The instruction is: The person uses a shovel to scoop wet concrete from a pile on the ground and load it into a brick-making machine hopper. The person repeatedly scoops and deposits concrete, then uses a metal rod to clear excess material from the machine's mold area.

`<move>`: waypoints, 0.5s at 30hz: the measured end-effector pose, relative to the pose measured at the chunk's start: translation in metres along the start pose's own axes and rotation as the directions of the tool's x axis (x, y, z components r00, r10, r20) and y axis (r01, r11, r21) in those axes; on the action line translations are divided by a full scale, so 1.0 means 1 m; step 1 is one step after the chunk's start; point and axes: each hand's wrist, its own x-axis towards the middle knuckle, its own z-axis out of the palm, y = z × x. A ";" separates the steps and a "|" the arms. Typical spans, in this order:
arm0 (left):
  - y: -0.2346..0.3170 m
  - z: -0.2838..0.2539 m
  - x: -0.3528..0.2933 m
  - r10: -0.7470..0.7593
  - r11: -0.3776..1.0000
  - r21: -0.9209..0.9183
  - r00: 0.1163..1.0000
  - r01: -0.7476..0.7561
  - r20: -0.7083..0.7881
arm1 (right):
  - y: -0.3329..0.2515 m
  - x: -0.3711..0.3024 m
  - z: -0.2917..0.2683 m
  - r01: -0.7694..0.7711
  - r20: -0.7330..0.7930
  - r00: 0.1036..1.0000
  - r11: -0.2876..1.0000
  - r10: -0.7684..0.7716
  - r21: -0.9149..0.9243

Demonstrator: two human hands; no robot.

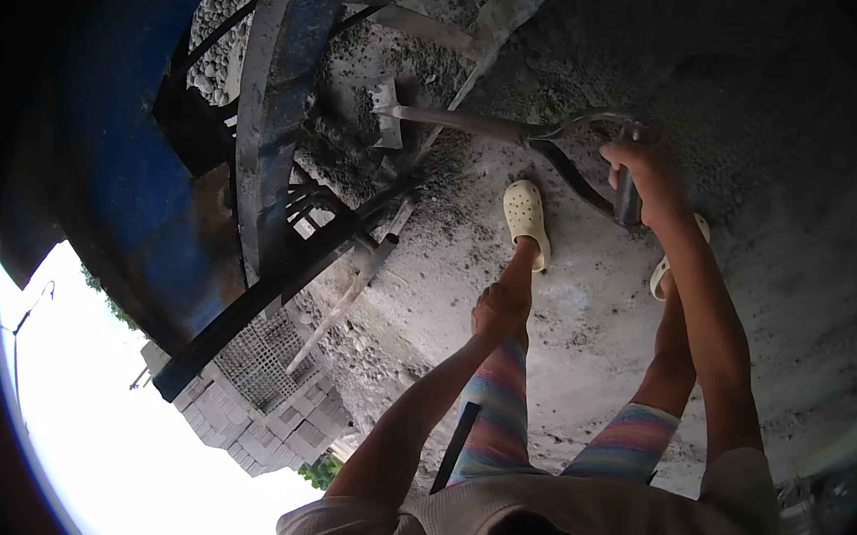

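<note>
My right hand (pixel 643 171) is wrapped round the D-shaped handle of a shovel (pixel 484 127). The shaft runs off to the left, and its worn grey metal head (pixel 387 115) lies against loose grey grit beside a metal frame. Bent over my left knee, my left hand (pixel 498 312) grips the leg, away from the shovel. The fingers of that hand show only in part.
A large blue-painted machine (pixel 141 216) with a curved metal rim (pixel 268 130) stands at left. A dark beam (pixel 255 322) and a pole (pixel 347 302) jut near my left leg. Beyond are grey blocks (pixel 262 435) and a mesh crate (pixel 267 361). Gritty ground (pixel 591 356) lies underfoot.
</note>
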 end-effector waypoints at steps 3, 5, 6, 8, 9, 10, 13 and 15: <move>0.027 -0.018 0.036 0.110 0.876 -0.475 0.994 -0.084 0.028 | -0.010 -0.064 -0.037 -0.015 -0.127 0.992 1.000 0.017 0.017; 0.055 -0.043 0.069 0.092 0.267 -0.945 0.971 0.189 0.221 | -0.006 -0.108 -0.055 -0.002 -0.160 0.987 0.994 0.019 0.111; 0.079 -0.053 0.087 0.196 -0.082 -0.962 0.951 0.261 0.241 | -0.001 -0.128 -0.062 0.026 -0.149 0.989 0.992 -0.007 0.126; 0.124 -0.068 0.114 0.489 -0.425 -0.831 0.864 0.357 0.121 | 0.015 -0.163 -0.076 0.015 -0.246 0.968 0.962 0.054 0.272; 0.146 -0.069 0.120 0.421 -0.513 -0.790 0.900 0.337 0.110 | 0.025 -0.179 -0.084 0.022 -0.271 0.960 0.955 0.062 0.296; 0.161 -0.067 0.120 0.417 -0.591 -0.740 0.907 0.321 0.060 | 0.037 -0.193 -0.092 0.022 -0.320 0.944 0.948 0.086 0.318; 0.167 -0.041 0.084 0.322 -0.540 -0.768 0.927 0.345 0.190 | 0.072 -0.239 -0.127 0.127 -0.229 0.971 0.958 -0.067 0.256; 0.159 -0.015 0.044 0.414 -0.569 -0.662 0.866 0.487 0.281 | 0.093 -0.279 -0.161 0.191 -0.227 0.963 0.965 -0.148 0.182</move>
